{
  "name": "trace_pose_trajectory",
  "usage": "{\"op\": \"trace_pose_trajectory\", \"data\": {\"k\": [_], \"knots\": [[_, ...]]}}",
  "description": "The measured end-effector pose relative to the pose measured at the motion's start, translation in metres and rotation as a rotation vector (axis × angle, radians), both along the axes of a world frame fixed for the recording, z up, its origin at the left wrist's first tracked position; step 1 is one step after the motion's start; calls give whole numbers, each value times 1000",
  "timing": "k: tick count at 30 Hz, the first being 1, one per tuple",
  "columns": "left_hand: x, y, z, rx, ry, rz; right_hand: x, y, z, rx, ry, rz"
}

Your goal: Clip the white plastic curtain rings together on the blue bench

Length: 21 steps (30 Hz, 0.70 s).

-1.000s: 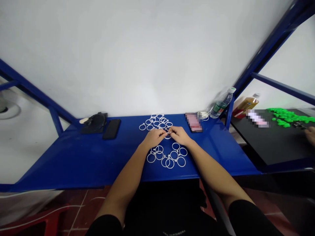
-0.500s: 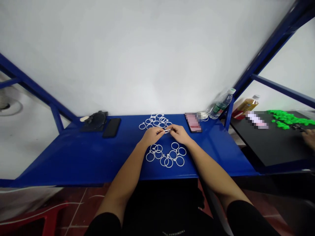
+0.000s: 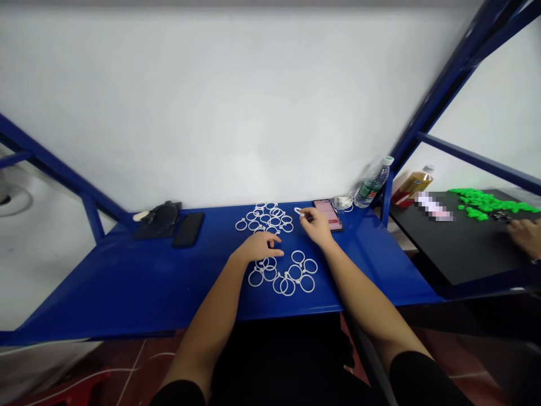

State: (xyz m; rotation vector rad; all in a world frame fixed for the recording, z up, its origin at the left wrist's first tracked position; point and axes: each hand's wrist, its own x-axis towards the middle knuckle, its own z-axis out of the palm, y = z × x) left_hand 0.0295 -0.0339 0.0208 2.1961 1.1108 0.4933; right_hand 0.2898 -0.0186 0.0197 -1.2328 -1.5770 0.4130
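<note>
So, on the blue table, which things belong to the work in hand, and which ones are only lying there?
In the work:
white ring, pinched in the right hand
far cluster of white rings
near cluster of white rings

Apparently only lying there:
black phone
phone with lit screen
clear plastic water bottle
white cable
dark item at far left, unclear

black phone (image 3: 188, 230) | water bottle (image 3: 372, 187) | amber bottle (image 3: 416, 183) | dark bundle (image 3: 161, 219), possibly plastic
</note>
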Motion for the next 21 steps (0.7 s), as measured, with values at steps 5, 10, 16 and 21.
{"op": "trace_pose_trajectory", "data": {"k": [5,10,16,21], "knots": [[14,0,-5,139,-97,141,-6,3,-10,-145,150,144],[25,-4,-6,180,-202,220,-22,-7,-13,-260,211,383],[21,-2,-7,227,-232,255,-30,-18,-7,-297,162,492],[23,4,-11,225,-226,252,-31,-16,-3,-274,116,452]]}}
